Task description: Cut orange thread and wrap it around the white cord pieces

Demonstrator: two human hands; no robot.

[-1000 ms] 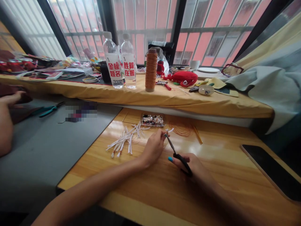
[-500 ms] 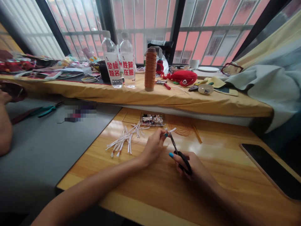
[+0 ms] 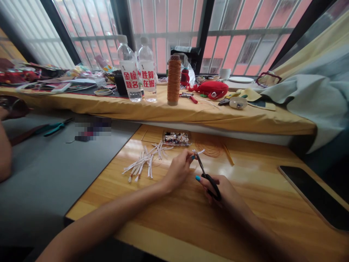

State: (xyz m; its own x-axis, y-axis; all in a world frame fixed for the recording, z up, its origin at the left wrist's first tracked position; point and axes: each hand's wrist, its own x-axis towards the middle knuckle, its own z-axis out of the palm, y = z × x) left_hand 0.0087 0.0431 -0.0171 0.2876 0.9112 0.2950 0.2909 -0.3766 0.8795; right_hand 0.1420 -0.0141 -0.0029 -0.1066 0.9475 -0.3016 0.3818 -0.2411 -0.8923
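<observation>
My left hand point(image 3: 178, 169) pinches a short white strip point(image 3: 200, 151) above the wooden table point(image 3: 259, 203). Black-handled scissors point(image 3: 208, 177) are gripped in my right hand point(image 3: 222, 191), their blades pointing up to the strip just right of my left fingertips. A loose pile of white strips point(image 3: 145, 160) lies on the table to the left of my left hand. Behind the hands sits a small clear tray of beads point(image 3: 176, 138), with a coil of orange thread point(image 3: 208, 149) to its right.
A dark phone point(image 3: 313, 196) lies at the table's right. The yellow-covered ledge point(image 3: 191, 112) behind holds two water bottles point(image 3: 137, 72), an orange thread spool point(image 3: 173, 80) and a red plush toy point(image 3: 211, 89). Another person's arm point(image 3: 5, 145) and teal pliers point(image 3: 54, 127) are over the grey surface at left.
My right hand and the scissors have shifted slightly up toward the strip. The other person's hand at left has drawn back toward the frame edge.
</observation>
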